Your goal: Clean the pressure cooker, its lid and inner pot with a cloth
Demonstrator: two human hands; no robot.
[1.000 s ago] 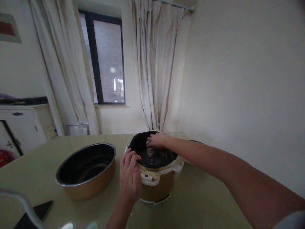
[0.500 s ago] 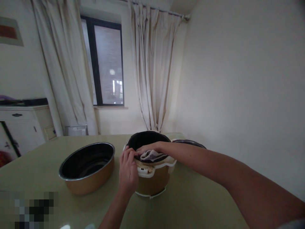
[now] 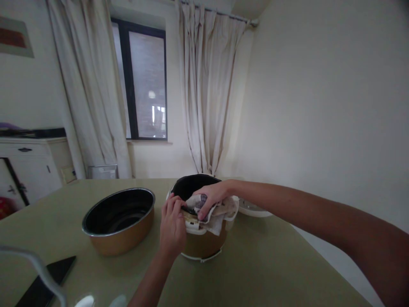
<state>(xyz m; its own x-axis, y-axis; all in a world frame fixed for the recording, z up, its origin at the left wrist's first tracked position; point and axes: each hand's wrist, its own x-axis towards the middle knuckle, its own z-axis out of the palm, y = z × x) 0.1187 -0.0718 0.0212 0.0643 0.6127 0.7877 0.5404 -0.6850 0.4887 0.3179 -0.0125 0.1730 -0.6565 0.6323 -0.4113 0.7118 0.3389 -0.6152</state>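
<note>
My left hand (image 3: 174,226) grips the left front rim of a rice cooker body (image 3: 201,246), its fingers hooked over the edge. The cooker is gold-brown outside with a white rim and a dark inside. In my right hand (image 3: 214,195) is a crumpled light cloth (image 3: 219,221) with dark patches. The cloth lies over the front right rim and hangs down the outer wall. Part of the cooker's opening is covered by my right hand and the cloth.
A gold-brown pot (image 3: 119,243) with a black inside stands to the left on the greenish table (image 3: 255,264). Behind my right forearm sits a white-edged round part (image 3: 255,209), partly hidden. A black flat object (image 3: 47,279) and a grey cable (image 3: 35,262) lie at the front left.
My right hand has come up from inside the cooker with the cloth and now presses it over the front rim. My left hand keeps its hold. The view has shifted slightly.
</note>
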